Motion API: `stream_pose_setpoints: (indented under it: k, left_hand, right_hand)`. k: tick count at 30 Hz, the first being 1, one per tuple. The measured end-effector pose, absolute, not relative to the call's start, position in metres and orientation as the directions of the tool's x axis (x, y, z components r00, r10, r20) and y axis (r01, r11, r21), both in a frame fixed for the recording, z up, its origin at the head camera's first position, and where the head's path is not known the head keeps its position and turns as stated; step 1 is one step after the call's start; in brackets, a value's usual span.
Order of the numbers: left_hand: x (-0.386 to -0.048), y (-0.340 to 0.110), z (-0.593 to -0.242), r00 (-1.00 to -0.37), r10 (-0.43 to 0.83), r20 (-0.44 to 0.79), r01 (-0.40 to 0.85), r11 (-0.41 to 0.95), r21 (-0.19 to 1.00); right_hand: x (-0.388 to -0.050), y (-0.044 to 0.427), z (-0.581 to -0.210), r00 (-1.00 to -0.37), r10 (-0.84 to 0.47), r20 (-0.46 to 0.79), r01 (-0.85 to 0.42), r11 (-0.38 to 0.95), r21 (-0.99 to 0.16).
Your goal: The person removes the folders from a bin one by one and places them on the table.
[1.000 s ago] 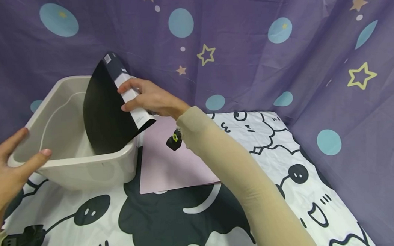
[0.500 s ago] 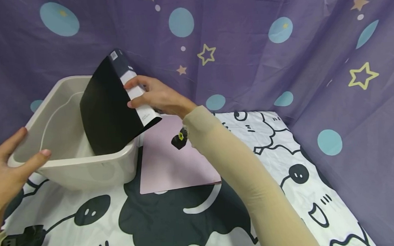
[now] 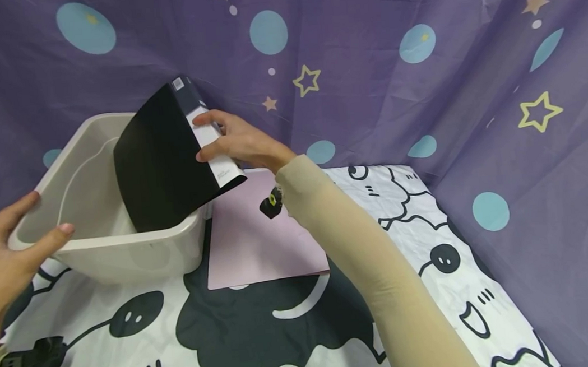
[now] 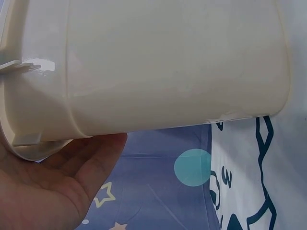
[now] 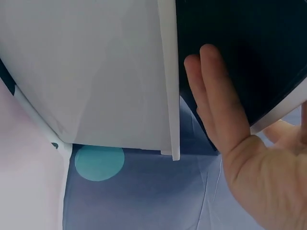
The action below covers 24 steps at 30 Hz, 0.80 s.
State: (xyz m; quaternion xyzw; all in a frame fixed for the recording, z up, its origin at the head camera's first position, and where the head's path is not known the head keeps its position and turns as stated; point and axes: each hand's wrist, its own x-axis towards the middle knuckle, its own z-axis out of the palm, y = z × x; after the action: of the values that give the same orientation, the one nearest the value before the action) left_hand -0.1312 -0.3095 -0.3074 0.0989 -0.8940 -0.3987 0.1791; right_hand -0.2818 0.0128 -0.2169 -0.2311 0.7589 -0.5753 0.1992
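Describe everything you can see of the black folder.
The black folder has a broad, smooth-looking dark cover, perhaps plastic or card, and a spine that is dark at the top and white below, with a small pale label near the top and unreadable print lower down. It is tilted, partly inside the pale tub, its lower part hidden. The right hand grips it at the spine; whether it touches the rim is unclear.

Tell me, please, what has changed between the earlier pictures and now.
The right hand has shifted the white-and-navy spine of the black rectangular binder rightward. Nothing was newly grasped or released. The left hand, off-white plastic bin and flat pink sheet stayed put.
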Motion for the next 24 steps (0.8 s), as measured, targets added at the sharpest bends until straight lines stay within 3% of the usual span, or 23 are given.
stream_pose_setpoints:
  k: [10, 19, 24]
  left_hand:
    - [-0.1291, -0.3083, -0.3053, -0.914, -0.318, 0.253, -0.026, 0.668, 0.744]
    - [-0.1291, -0.3086, -0.3076, -0.908, -0.328, 0.26, -0.029, 0.668, 0.744]
    - [-0.1296, -0.3076, -0.3068, -0.912, -0.328, 0.245, -0.037, 0.663, 0.748]
  right_hand:
    - [-0.2822, 0.0072, -0.214, -0.872, -0.486, -0.048, -0.123, 0.314, -0.942]
    - [-0.2812, 0.0067, -0.2206, -0.867, -0.485, -0.115, 0.029, 0.182, -0.983]
    - [-0.2818, 0.0065, -0.2219, -0.871, -0.479, -0.112, 0.043, 0.152, -0.987]
